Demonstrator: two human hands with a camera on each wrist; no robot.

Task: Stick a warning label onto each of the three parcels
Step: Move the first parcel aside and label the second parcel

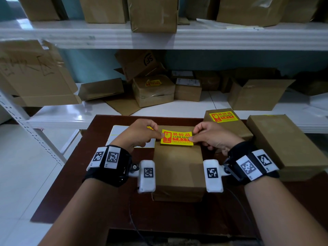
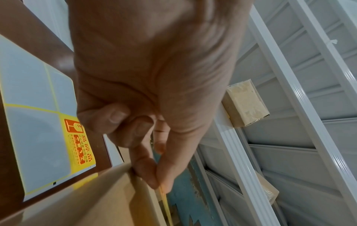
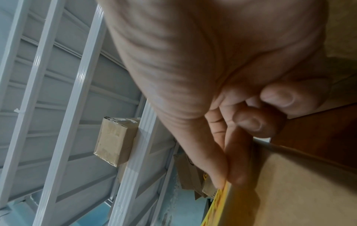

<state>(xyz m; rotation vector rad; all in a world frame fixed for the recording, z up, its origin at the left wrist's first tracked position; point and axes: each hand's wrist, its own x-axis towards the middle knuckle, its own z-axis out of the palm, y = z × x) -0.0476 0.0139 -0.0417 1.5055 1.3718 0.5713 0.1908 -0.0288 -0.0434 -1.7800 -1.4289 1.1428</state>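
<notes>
1. While the head view looks down on a dark wooden table [image 1: 74,174], the left hand [image 1: 142,134] and the right hand [image 1: 213,137] each pinch one short end of a yellow warning label [image 1: 177,137], holding it over the far end of a brown parcel [image 1: 177,167] at the table's middle. The label looks thin, light and floppy, with a sticky back, so holding it by its two ends seems the sensible way to keep it flat and off itself. A second parcel [image 1: 229,125] to the right already carries a label [image 1: 223,117]; a third parcel [image 1: 287,144] at far right shows none on its visible faces. Whether the held label touches the cardboard yet cannot be told.

2. As the left wrist view looks along the hand, thumb and forefinger [image 2: 144,168] grip the label's edge, seen only as a thin yellow line. The other fingers curl into the palm. A backing sheet [image 2: 36,137] lies on the table beside the parcel, with one label [image 2: 81,145] left on it.

3. From the right wrist, the palm fills most of the picture. Its thumb and forefinger [image 3: 237,165] pinch the label's other end, cut off at the bottom edge. The parcel top beneath is blurred.
</notes>
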